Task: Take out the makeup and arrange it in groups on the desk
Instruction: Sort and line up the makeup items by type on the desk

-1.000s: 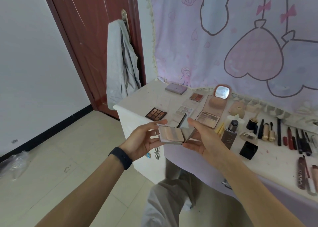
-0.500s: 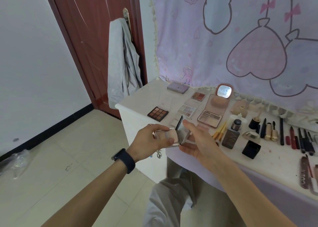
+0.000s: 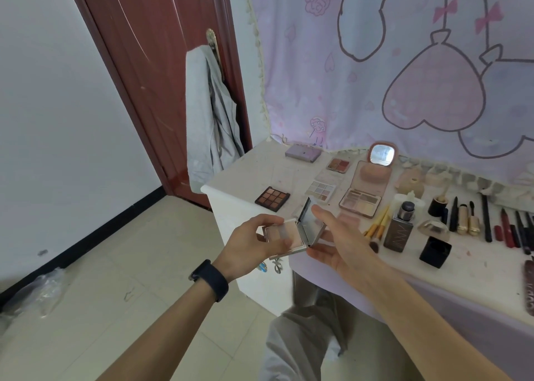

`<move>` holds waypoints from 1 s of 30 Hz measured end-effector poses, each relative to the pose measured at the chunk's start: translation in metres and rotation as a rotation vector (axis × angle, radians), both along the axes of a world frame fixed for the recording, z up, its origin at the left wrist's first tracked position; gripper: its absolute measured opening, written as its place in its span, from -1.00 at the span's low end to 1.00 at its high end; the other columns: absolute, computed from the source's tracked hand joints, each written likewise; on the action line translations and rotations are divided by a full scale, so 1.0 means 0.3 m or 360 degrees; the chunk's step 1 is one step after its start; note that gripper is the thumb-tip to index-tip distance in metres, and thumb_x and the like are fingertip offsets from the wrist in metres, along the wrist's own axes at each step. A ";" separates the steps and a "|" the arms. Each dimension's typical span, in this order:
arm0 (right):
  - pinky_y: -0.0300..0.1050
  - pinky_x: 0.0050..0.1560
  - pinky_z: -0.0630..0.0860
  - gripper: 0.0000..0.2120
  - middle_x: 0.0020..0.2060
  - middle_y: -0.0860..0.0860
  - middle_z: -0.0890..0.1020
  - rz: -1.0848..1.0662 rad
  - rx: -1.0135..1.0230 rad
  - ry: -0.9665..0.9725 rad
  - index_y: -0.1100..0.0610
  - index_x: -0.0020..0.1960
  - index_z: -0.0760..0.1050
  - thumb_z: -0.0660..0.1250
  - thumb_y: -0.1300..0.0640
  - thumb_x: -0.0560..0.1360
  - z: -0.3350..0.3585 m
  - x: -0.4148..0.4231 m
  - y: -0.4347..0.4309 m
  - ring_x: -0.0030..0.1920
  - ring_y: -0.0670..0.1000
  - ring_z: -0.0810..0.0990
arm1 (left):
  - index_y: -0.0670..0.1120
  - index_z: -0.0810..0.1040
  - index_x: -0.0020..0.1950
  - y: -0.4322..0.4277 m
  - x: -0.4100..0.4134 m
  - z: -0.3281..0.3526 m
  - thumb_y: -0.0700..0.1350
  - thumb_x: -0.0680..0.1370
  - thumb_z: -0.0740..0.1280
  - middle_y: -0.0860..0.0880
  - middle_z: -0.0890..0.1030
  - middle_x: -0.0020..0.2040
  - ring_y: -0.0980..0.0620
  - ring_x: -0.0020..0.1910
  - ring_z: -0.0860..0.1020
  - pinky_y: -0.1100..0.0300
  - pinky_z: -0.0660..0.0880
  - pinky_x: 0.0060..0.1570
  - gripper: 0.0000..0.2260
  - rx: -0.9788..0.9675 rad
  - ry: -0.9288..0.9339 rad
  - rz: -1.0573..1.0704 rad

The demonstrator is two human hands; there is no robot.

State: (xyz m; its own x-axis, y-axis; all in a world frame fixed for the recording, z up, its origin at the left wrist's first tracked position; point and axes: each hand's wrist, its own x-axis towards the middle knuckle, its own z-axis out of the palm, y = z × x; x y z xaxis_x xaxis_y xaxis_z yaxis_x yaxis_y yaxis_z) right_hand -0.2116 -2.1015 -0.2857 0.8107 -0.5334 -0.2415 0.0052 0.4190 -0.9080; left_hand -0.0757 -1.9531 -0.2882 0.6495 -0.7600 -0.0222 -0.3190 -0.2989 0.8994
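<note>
Held item: silver powder palette (image 3: 284, 234), hinged, lid standing about upright from the base. Pans show pale beige-pink stripes. It is in the air at the desk's (image 3: 245, 172) front edge, in front of and left of the pink mirrored palette (image 3: 367, 189), not touching the desk.

Left hand (image 3: 248, 242): fingers curled round the base, thumb on the near edge, gripping it. Dark wristband (image 3: 209, 279) on that wrist.

Right hand (image 3: 338, 242): thumb against the lid's upper edge, fingers under its lower edge; lid pinched between them.

Landmark: the pink mirrored palette lies open on the desk, mirror tilted up.
- Just left of it: pale clear-cased eyeshadow palette (image 3: 320, 190).
- Further left, near the desk's left edge: nine-pan brown palette (image 3: 272, 198).
- Behind and left: small red-orange quad (image 3: 338, 165); beyond that, closed lilac case (image 3: 302, 152).
- In front and right: yellow-handled brushes (image 3: 375, 227), then a dark foundation bottle (image 3: 398, 230), then a black cube-shaped box (image 3: 435, 252).
- Further right: a row of pencils and tubes (image 3: 488, 221), too small to identify singly.

Behind the landmark hangs a lilac heart-print cloth (image 3: 404, 62). Far left of it, a grey garment (image 3: 211, 120) hangs from the handle of a red-brown door (image 3: 150, 62).
</note>
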 end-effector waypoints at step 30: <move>-0.08 -0.09 0.61 -0.64 -0.11 -0.09 0.74 -0.0016 -0.0623 0.0289 0.02 0.01 0.69 0.32 -0.25 0.54 0.307 0.578 -0.199 -0.10 -0.03 0.71 | 0.12 0.49 0.09 -0.140 0.563 0.291 0.15 0.24 0.50 0.09 0.41 0.04 0.10 -0.04 0.53 0.16 0.58 -0.05 -0.53 0.0471 -0.0904 0.0155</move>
State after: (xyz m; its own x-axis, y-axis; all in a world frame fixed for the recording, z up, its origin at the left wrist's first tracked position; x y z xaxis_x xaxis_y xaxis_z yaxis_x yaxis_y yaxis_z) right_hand -0.0382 -2.1613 -0.1936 0.7680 -0.6207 -0.1576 -0.1668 0.0436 -0.9850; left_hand 0.0932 -1.9949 -0.2010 0.6872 -0.7117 0.1458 -0.6801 -0.5597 0.4735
